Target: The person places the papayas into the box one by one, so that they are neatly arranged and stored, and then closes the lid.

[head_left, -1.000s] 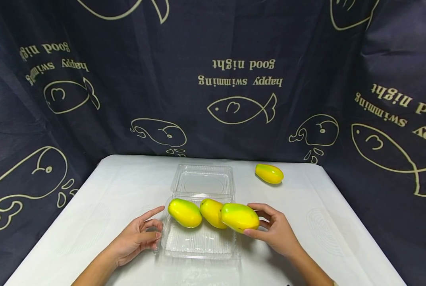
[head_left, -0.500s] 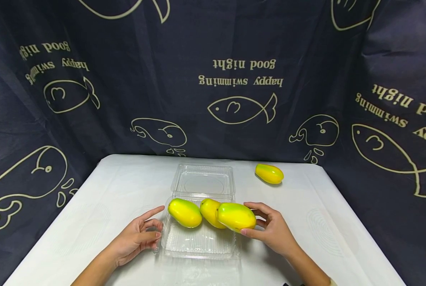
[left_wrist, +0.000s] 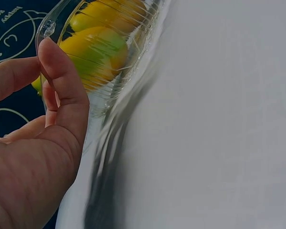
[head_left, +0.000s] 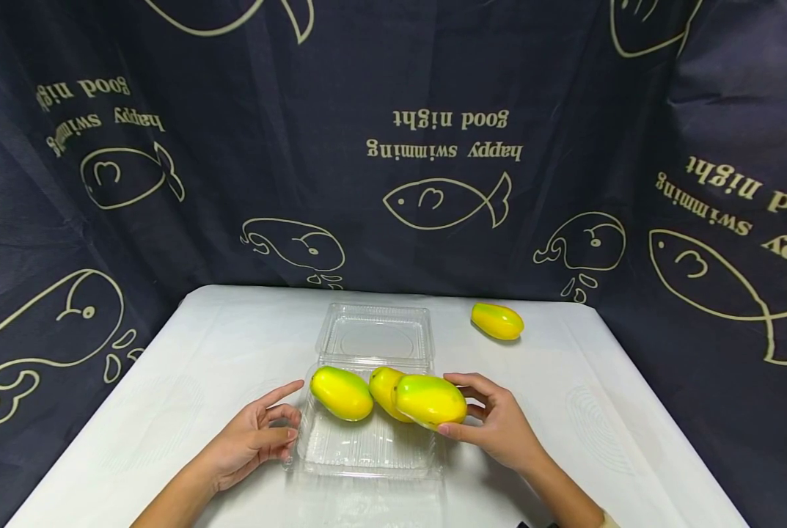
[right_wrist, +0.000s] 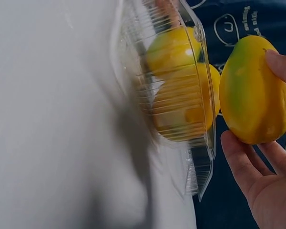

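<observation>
My right hand (head_left: 499, 425) holds a yellow-green mango (head_left: 430, 401) by its right end, thumb below and fingers behind. This mango hangs over the right side of a clear plastic clamshell container (head_left: 367, 447); in the right wrist view the held mango (right_wrist: 255, 90) is above the rim, apart from it. Two more mangoes lie in the container base: one at the left (head_left: 342, 394) and another (head_left: 386, 389) partly hidden behind the held one. At the container's left edge is my left hand (head_left: 254, 440); the left wrist view shows its thumb and a finger (left_wrist: 57, 62) pinching the rim.
The container's lid (head_left: 376, 330) lies folded back, away from me. Another mango (head_left: 497, 321) rests on the white table (head_left: 221, 352) at the back right. A dark blue curtain (head_left: 301, 147) with fish drawings surrounds the table's far side and flanks.
My right hand has moved a little to the left with its mango, which now covers more of the mango behind. The left hand and the container have stayed still.
</observation>
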`<state>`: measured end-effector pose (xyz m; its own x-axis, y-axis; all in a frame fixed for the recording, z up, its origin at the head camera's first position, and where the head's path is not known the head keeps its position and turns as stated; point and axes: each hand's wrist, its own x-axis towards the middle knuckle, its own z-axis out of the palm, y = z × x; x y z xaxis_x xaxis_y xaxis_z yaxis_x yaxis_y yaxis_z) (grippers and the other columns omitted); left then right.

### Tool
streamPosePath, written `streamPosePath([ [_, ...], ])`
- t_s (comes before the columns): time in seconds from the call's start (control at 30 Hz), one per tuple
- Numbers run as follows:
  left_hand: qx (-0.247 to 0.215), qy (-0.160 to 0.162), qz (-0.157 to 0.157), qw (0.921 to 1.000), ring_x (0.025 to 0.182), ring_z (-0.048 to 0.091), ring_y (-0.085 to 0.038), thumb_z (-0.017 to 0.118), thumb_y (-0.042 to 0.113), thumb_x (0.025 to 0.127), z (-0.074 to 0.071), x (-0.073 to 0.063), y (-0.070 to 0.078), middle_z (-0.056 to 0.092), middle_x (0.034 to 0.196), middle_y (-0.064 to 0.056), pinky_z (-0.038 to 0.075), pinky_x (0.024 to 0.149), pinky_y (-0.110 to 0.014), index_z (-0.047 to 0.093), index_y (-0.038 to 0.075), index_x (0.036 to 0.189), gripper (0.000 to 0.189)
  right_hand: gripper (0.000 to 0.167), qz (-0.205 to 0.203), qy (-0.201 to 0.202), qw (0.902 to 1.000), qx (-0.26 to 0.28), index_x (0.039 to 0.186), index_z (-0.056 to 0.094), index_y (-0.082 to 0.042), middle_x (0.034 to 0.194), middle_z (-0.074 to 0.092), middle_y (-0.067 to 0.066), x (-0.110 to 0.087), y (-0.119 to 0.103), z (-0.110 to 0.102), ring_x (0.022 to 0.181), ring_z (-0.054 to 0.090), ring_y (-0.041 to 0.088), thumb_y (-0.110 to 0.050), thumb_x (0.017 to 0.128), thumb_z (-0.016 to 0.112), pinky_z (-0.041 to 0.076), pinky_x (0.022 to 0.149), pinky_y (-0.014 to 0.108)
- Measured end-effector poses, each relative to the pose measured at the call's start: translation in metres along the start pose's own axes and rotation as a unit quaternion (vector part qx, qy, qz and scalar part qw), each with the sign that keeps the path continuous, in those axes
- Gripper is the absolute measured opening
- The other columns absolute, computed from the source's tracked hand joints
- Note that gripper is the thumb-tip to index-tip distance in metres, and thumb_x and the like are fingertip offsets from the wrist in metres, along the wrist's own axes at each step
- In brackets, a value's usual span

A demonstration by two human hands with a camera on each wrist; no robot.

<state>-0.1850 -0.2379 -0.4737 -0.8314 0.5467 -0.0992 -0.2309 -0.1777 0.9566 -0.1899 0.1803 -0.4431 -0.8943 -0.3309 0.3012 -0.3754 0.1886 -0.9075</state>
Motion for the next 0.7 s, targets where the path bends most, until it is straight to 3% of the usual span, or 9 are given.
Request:
streamPosePath([
  [0.43,0.003,0.004,-0.003,1.0,0.076,0.061,-0.009,0.056,-0.007,0.099,0.0004,0.0003,0.0,0.057,0.107,0.002,0.06,0.069,-0.021,0.005,0.009,0.165,0.085,0.06,0.001,0.003,1.0,-0.009,0.131,0.067,-0.017,0.131,0.066,0.007,0.0022,-0.0034,0.0042,0.111,0.065,0.012,-0.01,0.076,0.091,0.061,0.091,0.028],
  [0.7,0.0,0.004,-0.003,1.0,0.075,0.061,-0.009,0.056,-0.007,0.099,0.0005,0.001,0.0,0.057,0.106,0.003,0.06,0.069,-0.021,0.004,0.009,0.165,0.085,0.058,-0.012,0.002,0.9998,-0.018,0.13,0.068,-0.017,0.128,0.068,0.006,0.0032,-0.0039,0.0056,0.112,0.065,0.019,-0.011,0.077,0.09,0.061,0.09,0.027],
])
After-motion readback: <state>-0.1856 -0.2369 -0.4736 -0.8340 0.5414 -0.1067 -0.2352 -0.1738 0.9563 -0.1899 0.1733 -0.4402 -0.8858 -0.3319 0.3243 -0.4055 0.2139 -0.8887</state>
